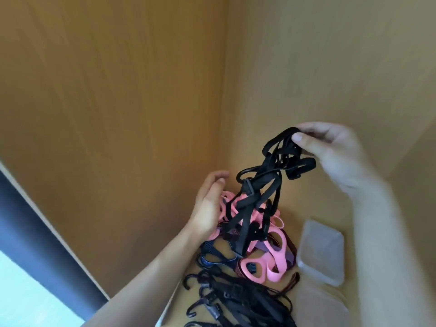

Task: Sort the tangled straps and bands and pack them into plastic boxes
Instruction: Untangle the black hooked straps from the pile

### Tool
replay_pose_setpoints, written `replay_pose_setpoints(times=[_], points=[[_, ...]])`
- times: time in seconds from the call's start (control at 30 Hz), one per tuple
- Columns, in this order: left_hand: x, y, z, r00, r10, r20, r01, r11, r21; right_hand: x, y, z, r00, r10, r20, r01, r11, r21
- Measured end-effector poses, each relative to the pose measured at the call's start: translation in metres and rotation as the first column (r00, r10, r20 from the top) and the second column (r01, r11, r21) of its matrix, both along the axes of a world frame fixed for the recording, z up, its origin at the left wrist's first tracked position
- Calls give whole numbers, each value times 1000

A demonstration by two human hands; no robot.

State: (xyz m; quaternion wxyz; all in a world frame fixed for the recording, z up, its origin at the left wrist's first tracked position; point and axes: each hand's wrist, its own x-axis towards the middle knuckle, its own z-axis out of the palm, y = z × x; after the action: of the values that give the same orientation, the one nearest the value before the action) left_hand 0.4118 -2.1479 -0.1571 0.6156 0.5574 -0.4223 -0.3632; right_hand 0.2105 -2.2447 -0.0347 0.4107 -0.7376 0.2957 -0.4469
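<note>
Untangling, at the sorting step: past black hooked cords (236,300) and plastic boxes (320,253) on the worktop (292,208), left hand (207,204) open-fingered against pink bands (266,263), right hand (335,152) in a pinch grip on black straps (266,185) lifted above. Next, likely: tease free, then box.

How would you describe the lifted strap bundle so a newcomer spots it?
Find the corner where the wooden walls meet. Beside it the right hand pinches a tangle of black straps. Unlike the pink bands and hooked cords below, it hangs in mid-air.
</note>
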Motion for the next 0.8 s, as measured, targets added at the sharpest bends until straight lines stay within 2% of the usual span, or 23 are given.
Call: replay_pose_setpoints(times=[0.03, 0.13, 0.2, 0.33, 0.57, 0.8], points=[[-3, -1, 8, 995, -96, 9, 96, 995, 29, -1, 2, -2, 1000, -2, 7, 2, 1000, 15], [-16, -4, 22, 928, -355, -114, 371, 911, 182, -5, 11, -6, 999, -36, 30, 35, 999, 42], [-22, 1, 17, 887, -456, -76, 462, 880, 109, -9, 16, -8, 997, -60, 45, 58, 997, 52], [-23, 7, 19, 900, -429, -80, 431, 902, 10, -20, 21, -20, 995, -92, 39, 88, 991, 98], [-11, -6, 44, 950, -309, -45, 308, 951, -34, -26, 25, -54, 995, -92, 50, 76, 966, 248], [3, -24, 62, 973, -190, 132, 193, 981, -14, -31, 32, -77, 991, -50, 120, 17, 965, 260]])
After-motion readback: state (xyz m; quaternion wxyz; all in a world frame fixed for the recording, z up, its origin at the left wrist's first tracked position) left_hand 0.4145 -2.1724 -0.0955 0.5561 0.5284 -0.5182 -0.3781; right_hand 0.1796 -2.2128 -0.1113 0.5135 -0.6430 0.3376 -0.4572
